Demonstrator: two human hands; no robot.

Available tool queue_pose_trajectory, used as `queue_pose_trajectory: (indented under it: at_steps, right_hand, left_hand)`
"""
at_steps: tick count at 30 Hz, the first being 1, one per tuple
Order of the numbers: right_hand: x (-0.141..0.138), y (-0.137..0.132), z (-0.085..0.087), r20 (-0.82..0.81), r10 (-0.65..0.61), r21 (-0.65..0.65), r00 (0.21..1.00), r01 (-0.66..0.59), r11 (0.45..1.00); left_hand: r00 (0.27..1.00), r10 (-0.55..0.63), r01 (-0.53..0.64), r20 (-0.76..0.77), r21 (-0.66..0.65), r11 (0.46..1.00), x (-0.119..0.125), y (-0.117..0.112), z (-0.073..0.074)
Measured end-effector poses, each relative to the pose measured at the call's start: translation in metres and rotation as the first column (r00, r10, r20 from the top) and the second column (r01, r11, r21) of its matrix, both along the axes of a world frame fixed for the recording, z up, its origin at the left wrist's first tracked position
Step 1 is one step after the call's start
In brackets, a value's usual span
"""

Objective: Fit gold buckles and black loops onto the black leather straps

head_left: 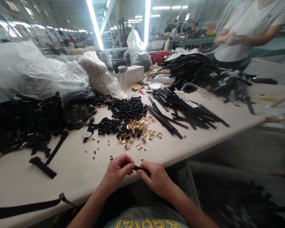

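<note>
From the head view, a short, flat, dark black strip (142,170) with a smooth look spans the gap between two bare hands at the table (85,180) edge. Beyond it sit a heap of small, rounded black loops (128,107) and a scatter of shiny, squarish gold buckles (133,127). Long, flat black straps (192,110) fan out to the right; at the left, a crinkled clear plastic bag (68,72) bulges behind tangled black straps with gold buckles.

The strip's two ends are covered by fingers, so its full length cannot be made out. The contents of the grey bin (192,183) at lower right are dark and blurred, and the bin is cut off by the frame.

The left hand (120,167) pinches the strip's left end between thumb and fingers; the right hand (155,174) grips its right end, thumb on top.
</note>
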State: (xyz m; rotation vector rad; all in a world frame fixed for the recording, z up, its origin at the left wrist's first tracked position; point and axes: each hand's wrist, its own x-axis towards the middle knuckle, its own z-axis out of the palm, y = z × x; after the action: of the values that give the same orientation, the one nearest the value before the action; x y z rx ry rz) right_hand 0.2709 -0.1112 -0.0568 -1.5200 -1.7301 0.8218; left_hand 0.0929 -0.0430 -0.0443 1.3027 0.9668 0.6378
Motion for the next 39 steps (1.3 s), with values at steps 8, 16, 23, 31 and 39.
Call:
queue_pose_trajectory:
  at_steps: [8, 16, 23, 31, 39]
  right_hand:
    - [0.011, 0.006, -0.007, -0.423, -0.156, -0.212, 0.893, 0.070, 0.975]
    - [0.016, 0.009, -0.010, -0.756, -0.347, -0.278, 0.555, 0.207, 0.938]
    - [0.018, 0.009, -0.006, -0.792, -0.341, -0.284, 0.507, 0.188, 0.940]
    - [0.017, 0.009, -0.008, -0.807, -0.327, -0.278, 0.493, 0.172, 0.945]
    - [0.018, 0.009, -0.007, -0.787, -0.336, -0.292, 0.517, 0.168, 0.942]
  left_hand:
    - [0.985, 0.019, 0.033, -0.169, 0.300, 0.953, 0.002, 0.040, 0.001]
    - [0.824, 0.023, 0.429, -0.566, 0.651, 0.626, 0.046, 0.060, -0.005]
    - [0.719, 0.053, 0.565, -0.693, 0.627, 0.535, 0.058, 0.065, -0.003]
    - [0.711, 0.142, 0.509, -0.688, 0.644, 0.571, 0.056, 0.071, -0.005]
    - [0.979, 0.106, -0.006, -0.172, 0.499, 0.866, 0.039, 0.055, 0.006]
